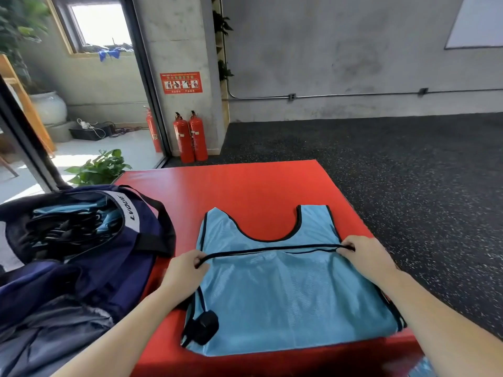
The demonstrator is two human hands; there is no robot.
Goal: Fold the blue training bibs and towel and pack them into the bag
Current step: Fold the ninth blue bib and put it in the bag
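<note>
- Leftmost, the navy bag (103, 257) lies open against the left edge of the red mat (245, 186), with blue fabric and black trim showing inside its mouth.
- The left hand (183, 270) pinches the left end of the bib's black-trimmed hem, fingers curled round it.
- The blue bib (285, 300) lies flat on the mat's near half, its long axis running near to far, shoulder straps and neckline pointing to the far edge, the hem folded across its middle.
- The right hand (364, 254) pinches the hem's right end, near the mat's right edge.
</note>
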